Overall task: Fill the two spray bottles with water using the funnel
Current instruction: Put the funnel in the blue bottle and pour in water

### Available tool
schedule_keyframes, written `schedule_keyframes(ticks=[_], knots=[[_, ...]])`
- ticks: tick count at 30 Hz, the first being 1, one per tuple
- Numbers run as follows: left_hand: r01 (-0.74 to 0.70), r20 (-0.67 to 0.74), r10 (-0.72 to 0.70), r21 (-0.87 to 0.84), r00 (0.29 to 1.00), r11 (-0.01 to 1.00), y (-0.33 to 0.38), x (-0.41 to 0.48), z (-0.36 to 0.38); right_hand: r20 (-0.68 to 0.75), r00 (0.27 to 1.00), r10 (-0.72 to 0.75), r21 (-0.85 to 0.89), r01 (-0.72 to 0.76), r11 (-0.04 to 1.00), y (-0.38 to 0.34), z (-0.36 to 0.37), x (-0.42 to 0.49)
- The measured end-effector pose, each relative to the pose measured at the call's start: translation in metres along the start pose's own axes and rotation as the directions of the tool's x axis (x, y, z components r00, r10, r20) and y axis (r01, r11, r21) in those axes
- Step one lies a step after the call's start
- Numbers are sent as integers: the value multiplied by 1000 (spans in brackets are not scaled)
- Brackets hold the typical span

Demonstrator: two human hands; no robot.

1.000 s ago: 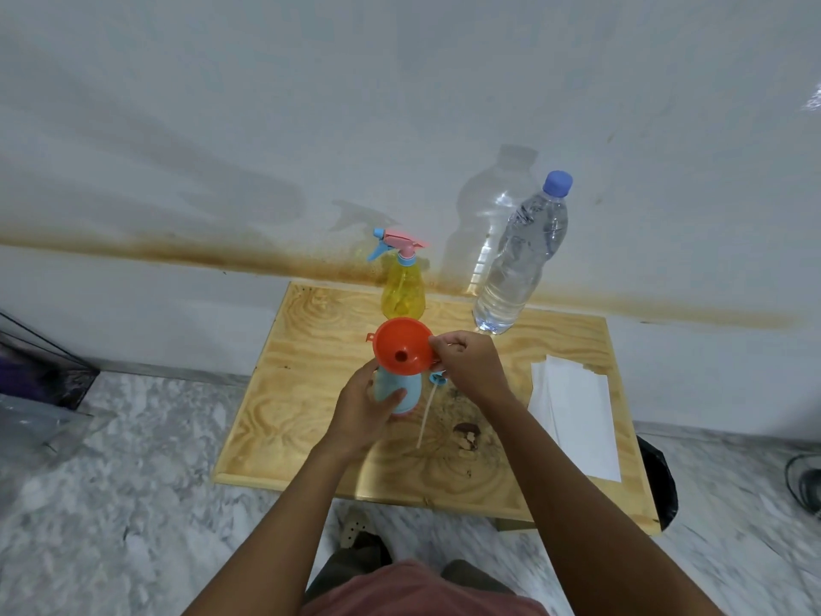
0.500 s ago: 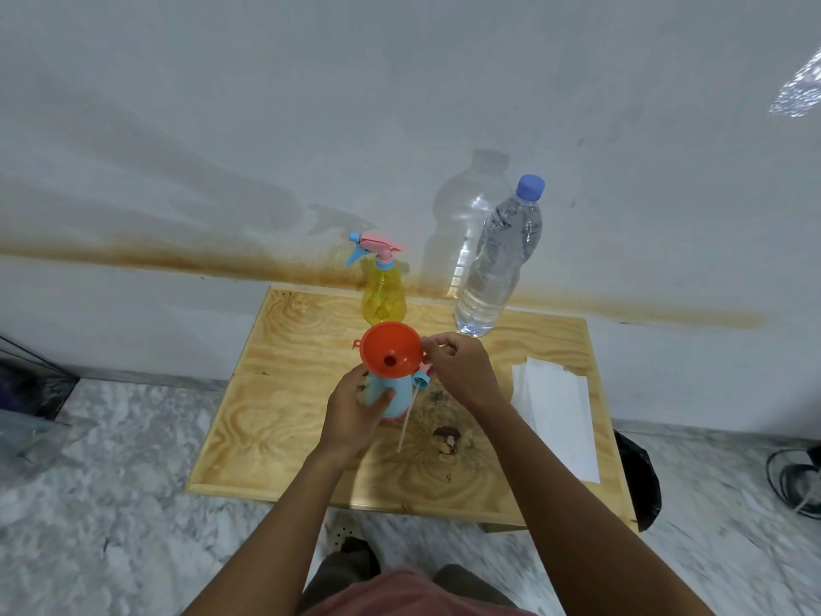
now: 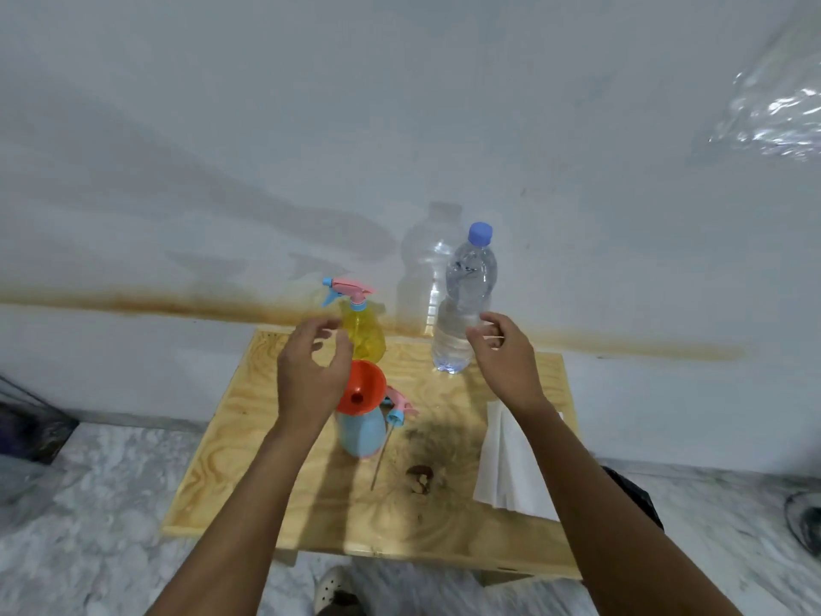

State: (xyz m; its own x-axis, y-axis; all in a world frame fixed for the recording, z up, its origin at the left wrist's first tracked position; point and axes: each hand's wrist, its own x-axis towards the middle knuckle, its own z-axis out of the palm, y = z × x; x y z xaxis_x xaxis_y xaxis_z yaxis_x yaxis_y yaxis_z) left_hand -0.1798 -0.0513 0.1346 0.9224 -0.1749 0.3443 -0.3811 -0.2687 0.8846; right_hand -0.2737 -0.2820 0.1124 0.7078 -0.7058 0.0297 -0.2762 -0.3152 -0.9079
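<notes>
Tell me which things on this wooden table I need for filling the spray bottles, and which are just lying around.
Needed: orange plastic funnel sitting in the blue spray bottle; yellow spray bottle; clear capped water bottle; detached pink-and-blue sprayer head.

Lying about: folded white paper; dark stain on the wooden table.
</notes>
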Motion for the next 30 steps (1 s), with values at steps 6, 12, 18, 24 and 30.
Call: schedule_keyframes(ticks=[6,12,18,24,30], knots=[[116,460,-139,77,877,990,61,61,95,59,998,-23,8,23,1000,-8,-6,43],[89,621,-130,96,773,991,57,100,146,53,998,-16,66,13,998,3,7,76],[59,689,-54,16,723,998,39,117,154,52,998,-35,88,31,996,10,15,89],[12,673,25,-51,739,999,30,117,155,-64,994,-86,68,90,994,14,20,85],[-54,655,101,-91,749,994,28,90,139,-107,984,-146,-14,145,989,14,13,50]])
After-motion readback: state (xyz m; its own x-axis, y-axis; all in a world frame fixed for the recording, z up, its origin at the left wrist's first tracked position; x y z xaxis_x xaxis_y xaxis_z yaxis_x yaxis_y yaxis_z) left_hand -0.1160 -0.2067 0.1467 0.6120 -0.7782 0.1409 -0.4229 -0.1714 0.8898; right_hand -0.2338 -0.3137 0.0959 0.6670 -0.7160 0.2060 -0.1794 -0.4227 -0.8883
